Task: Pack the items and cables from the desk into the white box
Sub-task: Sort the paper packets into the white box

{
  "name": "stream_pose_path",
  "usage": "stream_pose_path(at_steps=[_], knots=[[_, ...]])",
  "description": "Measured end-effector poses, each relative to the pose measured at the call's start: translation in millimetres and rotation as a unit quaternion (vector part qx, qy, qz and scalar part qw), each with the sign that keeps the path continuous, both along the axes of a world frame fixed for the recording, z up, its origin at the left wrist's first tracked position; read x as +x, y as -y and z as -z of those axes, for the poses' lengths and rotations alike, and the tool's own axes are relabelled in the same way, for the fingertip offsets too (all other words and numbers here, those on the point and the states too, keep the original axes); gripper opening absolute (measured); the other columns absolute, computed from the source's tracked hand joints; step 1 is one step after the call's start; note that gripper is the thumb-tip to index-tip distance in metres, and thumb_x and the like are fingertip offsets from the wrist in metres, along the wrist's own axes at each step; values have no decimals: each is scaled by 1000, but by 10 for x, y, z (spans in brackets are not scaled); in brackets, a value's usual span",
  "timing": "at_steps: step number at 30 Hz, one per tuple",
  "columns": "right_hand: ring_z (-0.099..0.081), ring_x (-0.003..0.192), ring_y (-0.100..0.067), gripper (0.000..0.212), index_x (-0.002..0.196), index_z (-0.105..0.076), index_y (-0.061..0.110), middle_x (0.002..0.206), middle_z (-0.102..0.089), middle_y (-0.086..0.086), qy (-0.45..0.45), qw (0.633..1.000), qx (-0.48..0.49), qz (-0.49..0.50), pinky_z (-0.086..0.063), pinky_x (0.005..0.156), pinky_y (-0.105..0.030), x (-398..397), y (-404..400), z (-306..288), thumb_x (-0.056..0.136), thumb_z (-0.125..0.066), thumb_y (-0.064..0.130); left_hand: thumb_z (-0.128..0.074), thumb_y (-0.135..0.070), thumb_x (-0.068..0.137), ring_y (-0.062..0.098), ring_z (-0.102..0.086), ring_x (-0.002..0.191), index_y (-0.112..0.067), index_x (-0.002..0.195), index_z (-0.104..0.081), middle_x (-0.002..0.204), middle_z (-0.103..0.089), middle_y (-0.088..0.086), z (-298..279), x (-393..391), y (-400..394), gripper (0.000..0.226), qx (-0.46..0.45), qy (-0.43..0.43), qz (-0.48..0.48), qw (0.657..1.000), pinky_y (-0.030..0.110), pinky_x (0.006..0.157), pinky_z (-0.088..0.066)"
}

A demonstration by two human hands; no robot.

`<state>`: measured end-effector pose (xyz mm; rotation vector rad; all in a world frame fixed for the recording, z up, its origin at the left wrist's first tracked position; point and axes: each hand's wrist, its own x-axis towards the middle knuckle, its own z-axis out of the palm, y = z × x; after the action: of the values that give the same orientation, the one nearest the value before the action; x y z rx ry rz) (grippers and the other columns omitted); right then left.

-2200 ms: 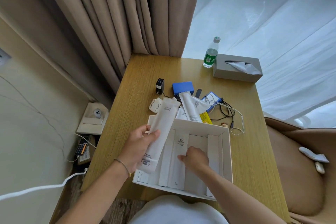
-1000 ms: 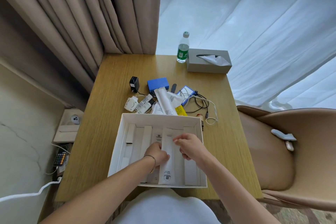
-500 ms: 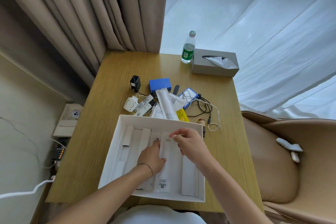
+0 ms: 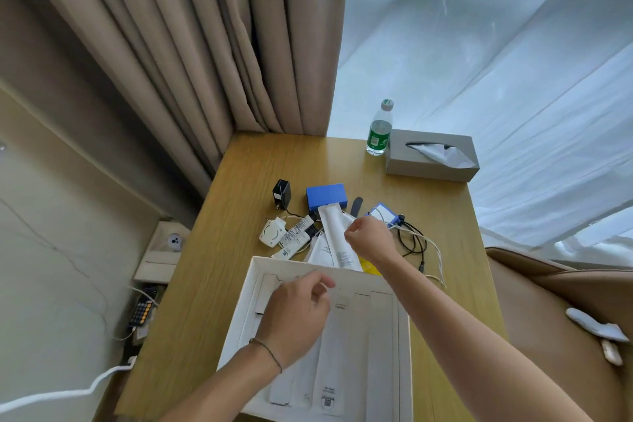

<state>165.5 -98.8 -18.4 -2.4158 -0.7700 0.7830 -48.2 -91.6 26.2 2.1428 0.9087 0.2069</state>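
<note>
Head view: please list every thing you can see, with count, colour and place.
desk: one, wood, centre
white box: one, open, near desk edge
pouches in box: several, white, lying lengthwise
pouches on desk: a few, white, beyond the box
blue box: one, mid desk
charger: one, black, left of blue box
cables: black and white, right of pile
bottle: one, green label, far edge
tissue box: one, grey, beside bottle
left hand: over the box
right hand: on a desk pouch
</note>
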Motion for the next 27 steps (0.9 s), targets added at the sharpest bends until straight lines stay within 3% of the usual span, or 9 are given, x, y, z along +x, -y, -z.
stream_pose_path(at_steps=[2, 6, 8, 11, 14, 18, 22, 24, 27], knots=[[-32, 49, -21, 25, 56, -36, 14, 52, -36, -3, 47, 997, -58, -30, -23, 48, -24, 23, -124, 94, 75, -46, 2, -58, -22, 93, 1, -65, 85, -31, 104, -68, 88, -69, -17, -88, 26, -90, 17, 16, 17, 2, 1000, 30, 78, -57], [-42, 57, -20, 21, 68, -39, 17, 66, -46, -2, 85, 985, -130, -71, -28, 48, -27, 42, -298, 267, 78, -52, 4, -58, -22, 93, 3, -65, 85, -32, 103, -66, 87, -68, -16, -145, 47, -267, 17, 17, 18, -8, 1000, 22, 71, -56], [-53, 70, -24, 13, 85, -47, 15, 82, -56, -4, 106, 982, -139, -69, -36, 54, -32, 28, -360, 320, 82, -58, 10, -58, -21, 92, 2, -65, 85, -33, 102, -66, 86, -68, -16, -136, 51, -333, 17, 17, 13, -17, 1000, 19, 70, -55], [-64, 92, -31, 36, 115, -50, 13, 109, -60, -10, 139, 975, -152, -82, -44, 63, -36, -18, -424, 421, 83, -66, 15, -59, -22, 91, -1, -64, 84, -32, 100, -68, 84, -68, -16, -107, 52, -409, 16, 20, 5, -25, 999, 27, 77, -56], [-65, 98, -32, 50, 126, -47, 12, 116, -58, -13, 141, 975, -147, -87, -45, 66, -37, -30, -470, 496, 81, -71, 17, -59, -22, 91, 0, -64, 84, -31, 101, -69, 86, -69, -15, -84, 57, -454, 17, 22, -7, -25, 999, 30, 77, -56], [-63, 91, -27, 49, 122, -47, 14, 96, -59, -5, 63, 991, -108, -45, -46, 64, -35, 51, -491, 492, 79, -69, 12, -59, -21, 91, 1, -63, 84, -31, 100, -68, 87, -68, -14, -57, 114, -531, 16, 22, -18, -18, 999, 28, 75, -56], [-63, 79, -23, 28, 101, -59, 13, 81, -60, -1, 12, 998, -59, -1, -46, 59, -29, 186, -408, 348, 76, -68, 19, -57, -20, 91, 1, -62, 79, -31, 96, -67, 82, -67, -12, -4, 249, -667, 15, 19, -31, -15, 999, 26, 71, -54], [-65, 76, -24, 24, 97, -63, 11, 81, -64, -5, -14, 999, -6, 29, -48, 58, -29, 260, -338, 247, 75, -66, 20, -56, -20, 91, 3, -62, 78, -30, 98, -67, 82, -67, -12, 48, 348, -749, 16, 11, -44, -10, 999, 26, 71, -54], [-69, 79, -25, 19, 97, -67, 10, 86, -70, -8, -71, 990, 93, 85, -57, 68, -39, 317, -191, 14, 80, -65, 17, -54, -19, 91, 10, -63, 81, -27, 102, -68, 86, -68, -10, 162, 523, -864, 19, 2, -87, 3, 996, 29, 73, -55]])
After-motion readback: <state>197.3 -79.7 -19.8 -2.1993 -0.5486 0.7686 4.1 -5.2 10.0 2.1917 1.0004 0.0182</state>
